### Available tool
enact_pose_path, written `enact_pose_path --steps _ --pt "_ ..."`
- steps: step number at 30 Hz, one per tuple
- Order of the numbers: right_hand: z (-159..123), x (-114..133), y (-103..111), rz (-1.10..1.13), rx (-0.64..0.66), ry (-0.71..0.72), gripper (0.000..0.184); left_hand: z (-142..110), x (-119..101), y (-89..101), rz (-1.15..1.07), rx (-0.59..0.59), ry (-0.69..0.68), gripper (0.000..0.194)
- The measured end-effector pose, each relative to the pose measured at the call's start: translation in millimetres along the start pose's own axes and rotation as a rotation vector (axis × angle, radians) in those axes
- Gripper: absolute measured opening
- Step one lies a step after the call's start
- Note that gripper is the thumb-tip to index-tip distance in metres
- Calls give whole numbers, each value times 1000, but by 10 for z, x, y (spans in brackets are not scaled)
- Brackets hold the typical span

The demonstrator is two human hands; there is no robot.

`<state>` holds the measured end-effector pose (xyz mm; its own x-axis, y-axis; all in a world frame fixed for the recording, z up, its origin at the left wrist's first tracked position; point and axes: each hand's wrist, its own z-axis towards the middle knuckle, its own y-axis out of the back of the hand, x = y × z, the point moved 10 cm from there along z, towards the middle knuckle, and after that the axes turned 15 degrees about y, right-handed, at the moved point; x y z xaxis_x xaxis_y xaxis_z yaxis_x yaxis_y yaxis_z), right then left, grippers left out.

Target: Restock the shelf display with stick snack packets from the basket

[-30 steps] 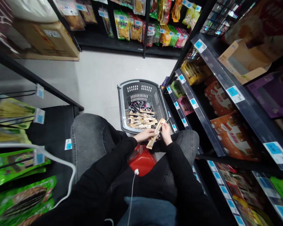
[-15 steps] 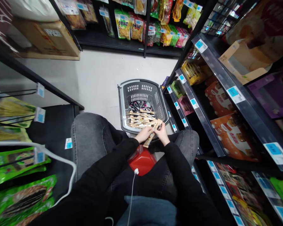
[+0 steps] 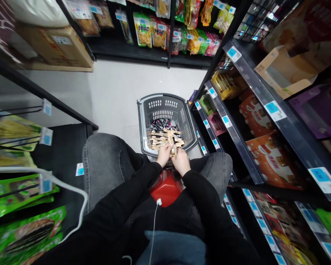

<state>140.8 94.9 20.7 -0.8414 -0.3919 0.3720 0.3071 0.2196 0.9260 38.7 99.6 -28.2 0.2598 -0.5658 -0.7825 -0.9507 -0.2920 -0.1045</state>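
Observation:
Both my hands are together over the near rim of a grey shopping basket point(image 3: 168, 99). My left hand point(image 3: 164, 155) is closed on one side of a tan stick packet point(image 3: 173, 142). On the other side, my right hand point(image 3: 181, 162) grips the same packet, which points away from me over the basket. Inside the basket lie several more tan stick packets point(image 3: 157, 140), with dark and pink sticks point(image 3: 161, 123) behind them. The packet's near end is hidden by my fingers.
A red seat-like object point(image 3: 167, 189) is between my legs, with a white cable point(image 3: 153, 228) before it. Shelves with boxes point(image 3: 270, 158) rise on the right, bagged snacks point(image 3: 24, 187) hang on the left. A cardboard box point(image 3: 55, 48) stands at back left.
The packet has swung from a slant to nearly straight away from me. My right hand has moved left and nearer, close beside my left hand.

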Motion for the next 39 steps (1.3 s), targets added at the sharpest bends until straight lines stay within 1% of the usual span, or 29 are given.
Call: enact_pose_path --steps 2,3,4,6,8,11,13,16,21,23,24,26,27,29,30,32,34,35,39 --pt "13 29 10 -73 41 23 24 27 99 -23 -223 58 112 17" --pt "25 51 4 -103 66 51 22 33 118 -34 -313 79 139 15" --pt "38 75 -9 -131 96 88 21 35 121 -41 -384 95 151 13" --pt "60 106 -39 -176 152 162 20 32 110 -68 -457 134 162 9" --pt "77 94 -27 -201 159 210 24 15 104 -125 -441 189 184 6" --pt "95 39 65 -194 88 252 27 -23 135 -207 -348 262 252 13" --pt "97 11 118 -161 37 277 28 -37 140 -219 -334 284 276 15" --pt "98 10 147 -93 0 313 31 -30 92 -192 -358 282 254 8" --pt "120 23 100 -52 42 317 34 -11 53 -141 -381 252 222 7" --pt "136 0 111 27 19 312 33 -12 54 -130 -389 249 218 8" --pt "145 -16 133 90 -12 314 32 -14 48 -128 -395 254 210 10" --pt "160 -87 203 245 -113 294 29 -20 21 -134 -412 274 184 14" --pt "162 -150 244 326 -178 262 27 -24 2 -141 -421 288 166 16" --pt "143 -314 295 476 -303 146 24 -34 -44 -154 -446 315 123 20" --pt "124 -395 289 547 -345 73 23 -39 -64 -162 -461 326 103 21" --pt "76 -515 232 693 -395 -68 28 -50 -93 -178 -490 345 80 23" --pt "42 -553 165 848 -425 -151 35 -59 -106 -200 -511 362 79 22" --pt "38 -541 144 928 -439 -160 37 -62 -110 -208 -518 367 82 21" --pt "80 -440 104 1188 -454 -103 37 -62 -140 -184 -545 345 83 19"
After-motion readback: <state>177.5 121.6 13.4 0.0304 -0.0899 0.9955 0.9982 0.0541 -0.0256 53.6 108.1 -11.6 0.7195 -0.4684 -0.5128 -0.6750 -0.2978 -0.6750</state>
